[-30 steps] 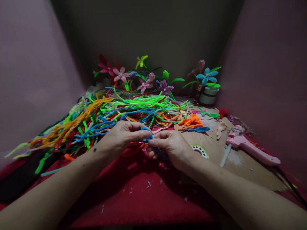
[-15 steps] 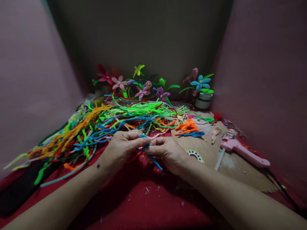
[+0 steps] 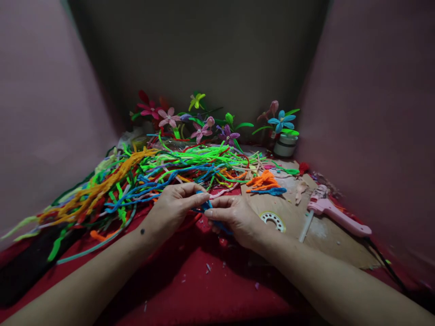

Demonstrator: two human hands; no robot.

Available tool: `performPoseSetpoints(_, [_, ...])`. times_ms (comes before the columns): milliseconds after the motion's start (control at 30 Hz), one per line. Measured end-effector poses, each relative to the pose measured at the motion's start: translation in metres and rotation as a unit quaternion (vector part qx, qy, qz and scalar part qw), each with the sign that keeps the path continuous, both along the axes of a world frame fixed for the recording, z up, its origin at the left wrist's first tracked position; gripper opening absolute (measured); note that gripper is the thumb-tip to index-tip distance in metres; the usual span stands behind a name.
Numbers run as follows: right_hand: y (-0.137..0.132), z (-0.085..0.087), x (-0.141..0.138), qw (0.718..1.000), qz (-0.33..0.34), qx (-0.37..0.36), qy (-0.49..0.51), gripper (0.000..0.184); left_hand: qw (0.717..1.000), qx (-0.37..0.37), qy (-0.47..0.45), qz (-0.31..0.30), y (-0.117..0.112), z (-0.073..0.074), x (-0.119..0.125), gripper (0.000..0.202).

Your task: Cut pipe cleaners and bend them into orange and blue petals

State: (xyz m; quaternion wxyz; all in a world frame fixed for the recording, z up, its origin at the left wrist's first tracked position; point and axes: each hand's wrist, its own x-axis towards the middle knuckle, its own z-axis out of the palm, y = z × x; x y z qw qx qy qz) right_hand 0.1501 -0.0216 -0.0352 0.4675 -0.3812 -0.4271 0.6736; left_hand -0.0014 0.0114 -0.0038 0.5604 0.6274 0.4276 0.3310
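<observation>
My left hand [image 3: 171, 206] and my right hand [image 3: 234, 217] meet in the middle, low over the red cloth [image 3: 204, 280]. Both pinch the same blue pipe cleaner [image 3: 205, 206], thumbs and forefingers pressed together on it. A short stretch of it shows between the fingertips; the rest is hidden under my right hand. Just behind my hands lies a big loose pile of pipe cleaners [image 3: 163, 170] in green, orange, blue and red.
Finished pipe-cleaner flowers [image 3: 200, 122] stand along the back wall; a blue one [image 3: 282, 121] sits in a small white pot [image 3: 285, 145]. Orange and blue folded petals [image 3: 265, 183] lie on a cardboard sheet [image 3: 326, 235], beside a pink glue gun [image 3: 335, 213] and a tape roll [image 3: 273, 220].
The camera tilted slightly, so the scene shifted. My hands stayed together on the blue pipe cleaner, fingers working it; the loose tail below my right hand is now hidden.
</observation>
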Motion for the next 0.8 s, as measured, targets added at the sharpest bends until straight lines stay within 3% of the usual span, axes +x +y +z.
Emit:
performPoseSetpoints(233, [0.002, -0.006, 0.0, 0.999, 0.037, 0.013, 0.018, 0.017, 0.991, 0.097, 0.078, -0.054, 0.002, 0.006, -0.005, 0.023])
performPoseSetpoints(400, [0.0, -0.007, -0.001, 1.0, 0.0, -0.001, -0.023, 0.021, 0.977, 0.162, 0.121, -0.067, 0.0, 0.005, -0.004, 0.02])
performPoseSetpoints(633, [-0.001, -0.003, -0.004, 0.999, -0.013, 0.036, -0.035, 0.012, 0.984, 0.095, 0.095, -0.12, 0.005, 0.009, -0.005, 0.02])
performPoseSetpoints(800, [-0.002, 0.001, -0.005, 0.998, -0.032, 0.031, -0.033, 0.008, 0.974, 0.133, 0.135, -0.124, 0.005, 0.012, -0.009, 0.022])
